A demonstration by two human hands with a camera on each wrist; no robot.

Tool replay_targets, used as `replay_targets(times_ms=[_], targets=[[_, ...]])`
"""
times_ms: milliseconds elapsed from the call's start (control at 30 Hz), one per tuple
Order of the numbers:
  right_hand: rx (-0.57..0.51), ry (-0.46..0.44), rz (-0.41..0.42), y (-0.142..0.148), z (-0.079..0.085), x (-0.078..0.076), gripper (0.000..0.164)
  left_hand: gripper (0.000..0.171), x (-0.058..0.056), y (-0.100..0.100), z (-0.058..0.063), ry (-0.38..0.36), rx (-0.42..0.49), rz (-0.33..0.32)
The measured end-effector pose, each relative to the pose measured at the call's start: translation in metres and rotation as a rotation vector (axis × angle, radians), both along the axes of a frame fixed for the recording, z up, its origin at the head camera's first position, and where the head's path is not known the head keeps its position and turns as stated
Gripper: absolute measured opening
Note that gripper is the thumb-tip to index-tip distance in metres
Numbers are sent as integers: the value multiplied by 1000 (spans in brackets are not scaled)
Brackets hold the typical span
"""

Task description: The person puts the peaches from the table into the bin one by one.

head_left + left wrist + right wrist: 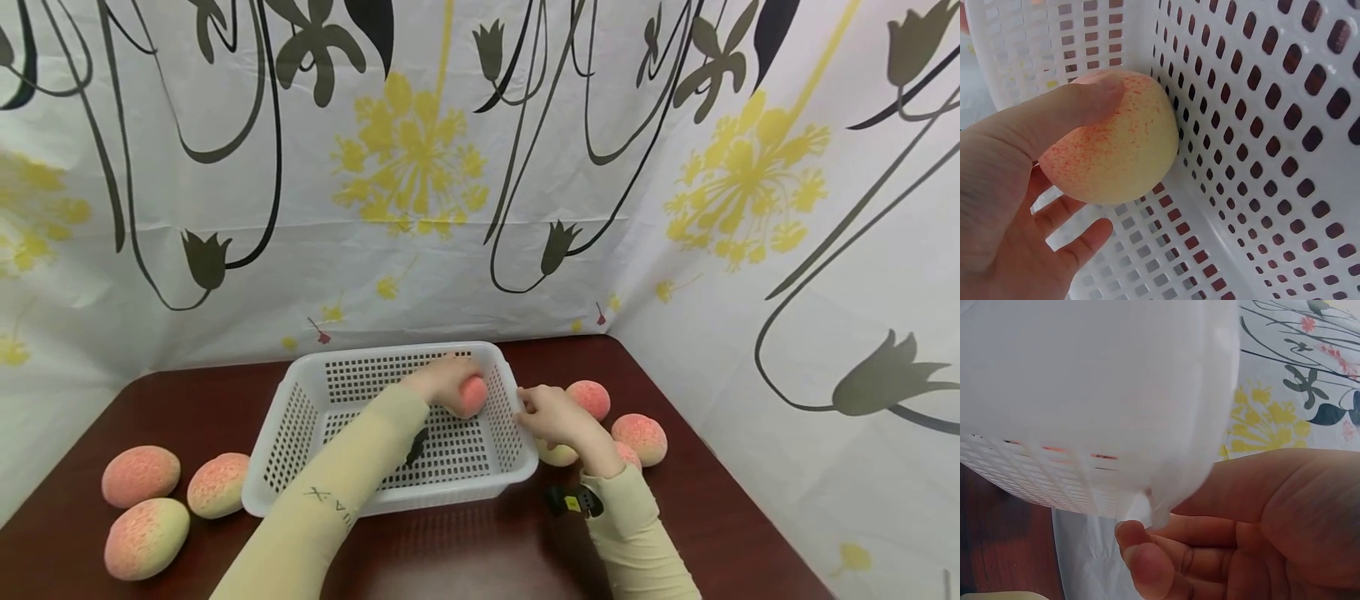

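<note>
A white perforated plastic basket (457, 490) stands on the dark table. Inside it, toward the right end, my left hand (444, 383) grips a pink-and-cream peach (473, 397). The left wrist view shows the thumb lying across the top of this peach (1132, 140), which is right beside the slotted basket wall (1260, 125). Over at the right end, my right hand (557, 415) holds the basket rim. In the right wrist view its fingertips (1147, 565) curl under the rim's lower edge, while the basket hides part of the thumb.
Several peaches lie right of the basket, including one at the back (588, 400) and one farther right (640, 438). Left of it lie three more, one close to its side (218, 485). A flower-patterned sheet (420, 283) hangs behind and to the right of the brown table (465, 550).
</note>
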State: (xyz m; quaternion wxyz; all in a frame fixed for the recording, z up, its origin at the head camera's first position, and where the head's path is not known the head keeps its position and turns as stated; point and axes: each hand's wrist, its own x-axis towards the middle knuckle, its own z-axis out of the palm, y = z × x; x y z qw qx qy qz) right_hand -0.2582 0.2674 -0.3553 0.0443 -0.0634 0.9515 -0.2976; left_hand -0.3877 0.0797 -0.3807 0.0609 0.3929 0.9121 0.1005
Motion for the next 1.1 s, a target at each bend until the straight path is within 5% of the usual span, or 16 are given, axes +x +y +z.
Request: replay_targets(times_ms=[200, 700, 833, 1100], targets=[[4, -6, 9, 0, 0, 1, 50, 69, 2, 2, -1, 27, -68, 14], [11, 11, 26, 0, 1, 2, 48, 73, 5, -3, 2, 60, -65, -21], [9, 14, 37, -2, 0, 2, 48, 77, 6, -14, 23, 13, -28, -30], [-7, 3, -1, -1, 1, 3, 49, 70, 6, -68, 91, -38, 64, -16]])
